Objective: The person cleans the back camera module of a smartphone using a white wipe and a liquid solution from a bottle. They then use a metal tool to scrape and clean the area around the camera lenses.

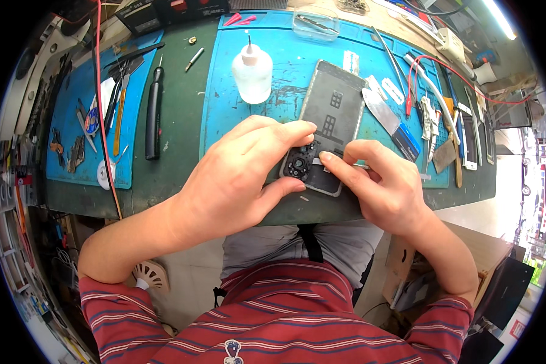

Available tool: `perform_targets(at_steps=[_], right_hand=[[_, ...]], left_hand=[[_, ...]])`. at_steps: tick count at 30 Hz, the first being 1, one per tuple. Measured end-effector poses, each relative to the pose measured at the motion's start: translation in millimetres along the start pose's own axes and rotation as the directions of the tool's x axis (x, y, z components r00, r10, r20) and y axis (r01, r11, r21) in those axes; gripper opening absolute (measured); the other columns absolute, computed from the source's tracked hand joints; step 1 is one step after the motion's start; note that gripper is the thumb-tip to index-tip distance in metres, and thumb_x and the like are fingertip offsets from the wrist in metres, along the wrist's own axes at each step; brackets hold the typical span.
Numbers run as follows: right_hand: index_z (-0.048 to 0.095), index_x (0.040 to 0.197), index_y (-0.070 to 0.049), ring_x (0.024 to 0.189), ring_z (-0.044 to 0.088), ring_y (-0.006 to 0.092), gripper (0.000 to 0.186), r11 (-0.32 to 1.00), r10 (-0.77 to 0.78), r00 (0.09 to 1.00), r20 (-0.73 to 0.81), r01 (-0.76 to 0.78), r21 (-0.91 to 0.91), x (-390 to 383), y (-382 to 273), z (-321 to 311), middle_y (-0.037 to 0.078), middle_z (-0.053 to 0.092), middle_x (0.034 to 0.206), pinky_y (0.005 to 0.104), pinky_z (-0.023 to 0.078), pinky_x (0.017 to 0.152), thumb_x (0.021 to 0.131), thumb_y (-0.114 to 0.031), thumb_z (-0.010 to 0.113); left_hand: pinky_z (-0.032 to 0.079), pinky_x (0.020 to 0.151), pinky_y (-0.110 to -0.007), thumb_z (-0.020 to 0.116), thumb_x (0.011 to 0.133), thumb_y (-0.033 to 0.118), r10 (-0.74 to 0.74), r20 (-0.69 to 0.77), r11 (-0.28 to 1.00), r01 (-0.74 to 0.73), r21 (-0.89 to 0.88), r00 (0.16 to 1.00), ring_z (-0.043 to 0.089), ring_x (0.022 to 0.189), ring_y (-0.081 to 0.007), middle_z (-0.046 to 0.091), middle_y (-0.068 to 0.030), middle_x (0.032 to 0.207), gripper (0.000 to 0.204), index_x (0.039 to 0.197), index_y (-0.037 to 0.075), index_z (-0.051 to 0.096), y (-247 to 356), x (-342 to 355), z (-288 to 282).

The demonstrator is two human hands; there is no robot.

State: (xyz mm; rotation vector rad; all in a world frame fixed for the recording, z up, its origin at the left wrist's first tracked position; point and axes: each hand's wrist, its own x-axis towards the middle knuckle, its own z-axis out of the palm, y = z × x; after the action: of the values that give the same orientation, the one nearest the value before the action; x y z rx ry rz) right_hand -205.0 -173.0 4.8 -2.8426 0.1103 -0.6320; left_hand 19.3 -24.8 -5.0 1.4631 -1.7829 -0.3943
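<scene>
A phone with its back taken off (332, 106) lies slanted on the blue mat, its grey inner frame facing up. At its near left corner sits a black camera part (298, 167) with round lens openings. My left hand (233, 170) pinches that corner, fingertips above the camera part and thumb below it. My right hand (385, 182) is closed beside the phone's near right edge, its index fingertip touching the phone's inside. Something thin shows between its curled fingers, too covered to name.
A white dropper bottle (252, 76) stands left of the phone. A black pen-shaped screwdriver (155, 115) lies farther left. A broad metal blade (381, 112), a blue packet (404, 142) and several hand tools lie right. A clear box (316, 25) sits at the back.
</scene>
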Motion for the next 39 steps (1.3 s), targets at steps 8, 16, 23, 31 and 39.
perform_targets(at_steps=[8, 16, 23, 31, 39], right_hand=[[0.079, 0.122, -0.007, 0.078, 0.067, 0.0189, 0.047, 1.000, 0.026, 1.000, 0.009, -0.026, -0.005, -2, -4, -1, 0.005, 0.064, 0.098, 0.0328, 0.055, 0.061, 0.076, 0.003, 0.075], [0.079, 0.122, -0.007, 0.077, 0.067, 0.0191, 0.047, 0.999, 0.007, 1.000, 0.010, -0.007, 0.034, 0, 1, -2, 0.005, 0.064, 0.098, 0.0327, 0.054, 0.058, 0.077, 0.003, 0.074], [0.079, 0.122, -0.009, 0.076, 0.068, 0.0191, 0.047, 0.998, 0.015, 0.999, 0.046, -0.018, 0.057, 0, 7, -2, 0.005, 0.064, 0.100, 0.0334, 0.056, 0.057, 0.077, 0.004, 0.072], [0.080, 0.124, -0.011, 0.070, 0.066, 0.0202, 0.052, 0.985, 0.074, 0.995, 0.070, -0.084, 0.149, 2, 8, -4, 0.006, 0.063, 0.101, 0.0334, 0.054, 0.057, 0.077, 0.009, 0.068], [0.080, 0.126, -0.008, 0.084, 0.062, 0.0179, 0.036, 0.858, 0.166, 0.984, 0.064, -0.176, 0.483, 9, 7, -65, 0.006, 0.063, 0.100, 0.0295, 0.050, 0.073, 0.097, 0.007, 0.065]], left_hand=[[0.056, 0.100, -0.040, 0.090, 0.079, 0.004, -0.002, -0.001, 1.000, 0.002, -0.011, 1.000, 0.069, 0.115, -0.0292, 0.076, -0.0090, 0.127, 0.075, 0.147, 0.005, 0.060, -1, -1, -1], [0.056, 0.101, -0.040, 0.091, 0.078, 0.004, 0.005, 0.010, 1.000, -0.005, -0.006, 1.000, 0.069, 0.116, -0.0291, 0.076, -0.0087, 0.126, 0.076, 0.147, 0.005, 0.060, -2, -1, -3], [0.056, 0.101, -0.039, 0.091, 0.078, 0.003, -0.018, 0.009, 1.000, 0.018, -0.006, 1.000, 0.069, 0.117, -0.0281, 0.076, -0.0084, 0.126, 0.074, 0.146, 0.005, 0.061, 1, 0, -2], [0.056, 0.102, -0.040, 0.091, 0.078, 0.004, 0.020, -0.009, 1.000, -0.020, 0.007, 1.000, 0.069, 0.118, -0.0297, 0.076, -0.0095, 0.127, 0.067, 0.140, 0.004, 0.065, -1, -3, 0], [0.057, 0.098, -0.038, 0.080, 0.082, -0.008, 0.246, -0.192, 0.969, -0.246, 0.024, 0.950, 0.073, 0.109, -0.0274, 0.079, -0.0093, 0.113, 0.046, 0.127, 0.001, 0.073, 15, 34, -15]])
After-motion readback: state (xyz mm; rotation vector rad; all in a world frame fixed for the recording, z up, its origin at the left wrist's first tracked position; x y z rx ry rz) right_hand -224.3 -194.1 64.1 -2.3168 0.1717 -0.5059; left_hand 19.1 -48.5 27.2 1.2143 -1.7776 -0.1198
